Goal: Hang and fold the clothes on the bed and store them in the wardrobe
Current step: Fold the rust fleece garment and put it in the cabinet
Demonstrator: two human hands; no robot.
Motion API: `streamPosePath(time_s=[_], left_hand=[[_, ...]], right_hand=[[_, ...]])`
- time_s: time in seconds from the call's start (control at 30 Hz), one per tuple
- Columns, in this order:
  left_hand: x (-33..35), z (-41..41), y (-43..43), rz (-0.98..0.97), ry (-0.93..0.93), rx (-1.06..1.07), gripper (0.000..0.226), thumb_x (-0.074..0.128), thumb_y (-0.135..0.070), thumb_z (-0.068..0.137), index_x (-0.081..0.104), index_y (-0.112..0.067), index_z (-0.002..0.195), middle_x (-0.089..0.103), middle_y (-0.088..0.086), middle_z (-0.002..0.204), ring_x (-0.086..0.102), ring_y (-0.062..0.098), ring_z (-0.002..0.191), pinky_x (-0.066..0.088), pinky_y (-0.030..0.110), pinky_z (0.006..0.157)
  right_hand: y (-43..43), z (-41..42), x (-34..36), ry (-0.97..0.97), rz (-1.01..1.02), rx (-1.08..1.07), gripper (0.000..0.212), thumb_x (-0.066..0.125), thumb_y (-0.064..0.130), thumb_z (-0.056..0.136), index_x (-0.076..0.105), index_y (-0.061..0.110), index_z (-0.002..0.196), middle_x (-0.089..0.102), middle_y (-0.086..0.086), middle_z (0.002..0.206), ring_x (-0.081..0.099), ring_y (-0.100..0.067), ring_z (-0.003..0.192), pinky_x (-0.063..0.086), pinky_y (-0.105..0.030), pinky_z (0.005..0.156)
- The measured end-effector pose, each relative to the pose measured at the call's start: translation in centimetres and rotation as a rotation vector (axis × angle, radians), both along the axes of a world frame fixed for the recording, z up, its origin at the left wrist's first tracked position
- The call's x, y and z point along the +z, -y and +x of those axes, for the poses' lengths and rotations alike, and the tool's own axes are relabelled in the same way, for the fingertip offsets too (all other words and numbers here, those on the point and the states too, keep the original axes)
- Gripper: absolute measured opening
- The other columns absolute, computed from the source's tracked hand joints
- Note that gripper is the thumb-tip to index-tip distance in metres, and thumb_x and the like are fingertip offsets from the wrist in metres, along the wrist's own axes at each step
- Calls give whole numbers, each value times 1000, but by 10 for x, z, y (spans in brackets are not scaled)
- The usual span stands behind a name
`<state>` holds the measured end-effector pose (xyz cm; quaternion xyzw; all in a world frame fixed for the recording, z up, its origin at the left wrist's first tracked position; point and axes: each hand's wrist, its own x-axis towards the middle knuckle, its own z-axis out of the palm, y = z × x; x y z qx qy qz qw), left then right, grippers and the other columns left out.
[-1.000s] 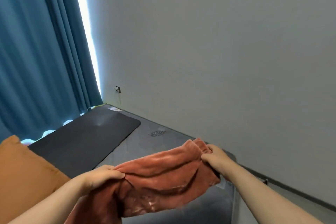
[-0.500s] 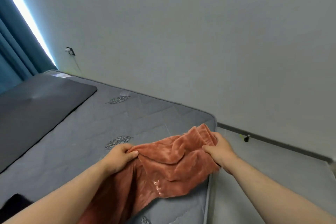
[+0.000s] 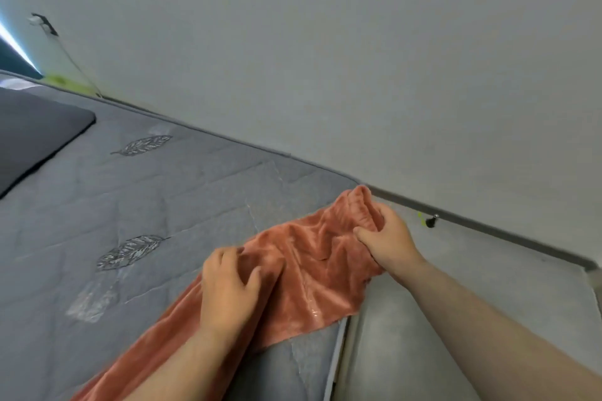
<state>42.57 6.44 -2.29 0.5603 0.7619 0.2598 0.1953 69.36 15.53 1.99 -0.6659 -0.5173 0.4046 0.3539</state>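
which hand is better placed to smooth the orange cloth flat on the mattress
Left. The left hand lies on top of the orange cloth over the mattress; the right hand grips its bunched end at the corner.
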Motion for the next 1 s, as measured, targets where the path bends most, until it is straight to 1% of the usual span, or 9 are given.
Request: streamPosePath(time_s=[0.13,0.3,0.4,0.47,0.6,0.7,0.8,0.87,1.0], left_hand=[[-30,-32,127,-216,-139,2,77,62,-63,42,71,-10,98,68,12,97,68,34,85,52,45,82],[-44,-101,196,-376,-294,-68,70,77,-29,41,70,-5,106,69,16,104,70,30,91,49,25,84],[-44,-138,196,-517,-25,-33,56,71,-12,64,67,-16,119,61,0,125,59,18,116,42,22,99],[-40,-155,180,-430,149,-10,35,59,-10,75,69,-32,100,67,-21,106,60,-1,101,41,14,89],[-28,-207,162,-373,879,332,32,48,9,78,73,-10,75,70,3,76,60,20,76,44,28,68],[-23,-233,185,-427,1103,322,25,55,-25,94,77,-16,89,75,5,92,70,19,87,50,31,79],[-35,-237,238,-434,527,289,28,71,-48,76,70,-21,78,70,-11,85,62,4,82,47,29,80],[-42,-225,277,-370,177,283,38,76,-49,67,65,-28,97,61,-14,100,55,7,97,43,28,91],[-40,-213,336,-570,-30,277,66,71,-65,51,64,-29,106,59,-9,108,58,15,105,46,35,92]], right_hand=[[3,-51,-13,-37,-39,93,36,72,4,76,62,28,102,69,16,93,65,5,85,47,-12,73],[16,-109,-23,-6,-52,194,43,69,-6,76,60,31,96,66,22,94,59,20,79,41,1,66],[25,-140,-31,45,-71,241,47,68,-9,75,60,17,112,65,5,107,60,12,90,37,4,72],[32,-153,-35,81,-120,277,55,70,-7,74,56,12,124,61,5,114,58,-4,103,36,6,74],[56,-199,-45,133,-174,398,59,70,-3,73,52,23,123,60,11,114,57,-8,110,39,-6,85],[71,-222,-50,334,-169,432,53,69,7,73,53,20,122,62,-2,118,59,-21,112,46,-30,90],[88,-236,-42,821,-156,368,65,61,16,77,40,8,138,51,-24,130,50,-43,118,42,-47,101],[109,-250,-37,1050,112,367,68,55,11,76,39,-2,140,44,-33,134,42,-51,124,29,-56,109],[174,-306,-41,879,467,1117,56,58,7,77,56,5,132,50,-19,140,43,-37,135,23,-51,117]])
